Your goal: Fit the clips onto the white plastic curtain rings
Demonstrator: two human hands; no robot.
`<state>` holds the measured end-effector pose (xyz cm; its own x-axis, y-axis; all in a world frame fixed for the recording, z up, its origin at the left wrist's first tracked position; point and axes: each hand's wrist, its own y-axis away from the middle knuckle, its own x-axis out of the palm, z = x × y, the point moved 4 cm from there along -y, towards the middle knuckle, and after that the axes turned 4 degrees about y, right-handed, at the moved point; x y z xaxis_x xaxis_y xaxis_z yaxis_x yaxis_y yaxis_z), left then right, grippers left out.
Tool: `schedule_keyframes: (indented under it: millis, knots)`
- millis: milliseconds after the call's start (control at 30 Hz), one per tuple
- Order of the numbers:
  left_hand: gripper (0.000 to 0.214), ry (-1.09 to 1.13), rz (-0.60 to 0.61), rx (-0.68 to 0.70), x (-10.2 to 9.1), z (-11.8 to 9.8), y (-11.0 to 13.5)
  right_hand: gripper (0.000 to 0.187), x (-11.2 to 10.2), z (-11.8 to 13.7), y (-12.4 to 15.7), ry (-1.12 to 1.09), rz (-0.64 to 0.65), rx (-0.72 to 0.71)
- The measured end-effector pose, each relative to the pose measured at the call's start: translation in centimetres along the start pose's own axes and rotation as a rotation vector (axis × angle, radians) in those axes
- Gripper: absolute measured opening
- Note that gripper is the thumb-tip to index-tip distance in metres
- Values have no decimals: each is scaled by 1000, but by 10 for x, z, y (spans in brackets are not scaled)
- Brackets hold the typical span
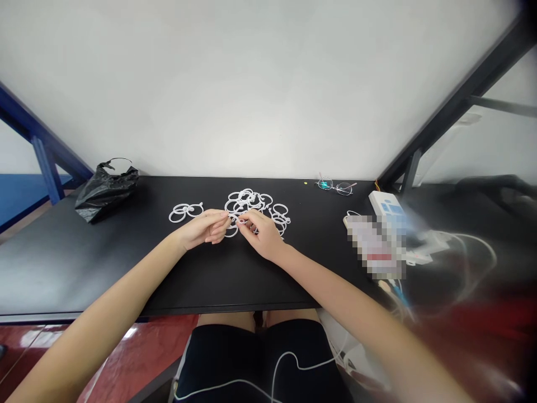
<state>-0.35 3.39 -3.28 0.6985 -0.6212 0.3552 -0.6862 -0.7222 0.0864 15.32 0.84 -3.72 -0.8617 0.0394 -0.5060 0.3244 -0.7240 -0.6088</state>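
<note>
On the black table, my left hand (206, 227) and my right hand (263, 234) meet almost fingertip to fingertip. Both are closed in a pinch on a thin white ring (240, 221), which looks like a looped plastic tie; my fingers cover much of it. Just behind my hands lies a loose pile of white rings (248, 197), several overlapping, some with a small knob on the loop. My right hand hides part of the pile. To the left of my left hand, a smaller group of white rings (180, 211) lies flat and apart from the pile.
A crumpled black plastic bag (108, 190) sits at the back left. Eyeglasses (335, 186) lie near the wall. At right are a blurred-out phone (373, 246), a white-and-blue box (388, 210) and white cables (474, 238). Another white cable (235, 382) crosses my lap.
</note>
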Motion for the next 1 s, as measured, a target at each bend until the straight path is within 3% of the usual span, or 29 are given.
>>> schedule_keyframes:
  millis: [667,1000]
  knots:
    - [50,68,-39,-26,-4,-1,1,13,0,1,1,55,3,13]
    - [32,27,-6,-25,-3,2,-1,15,-3,7,1,109,37,-46]
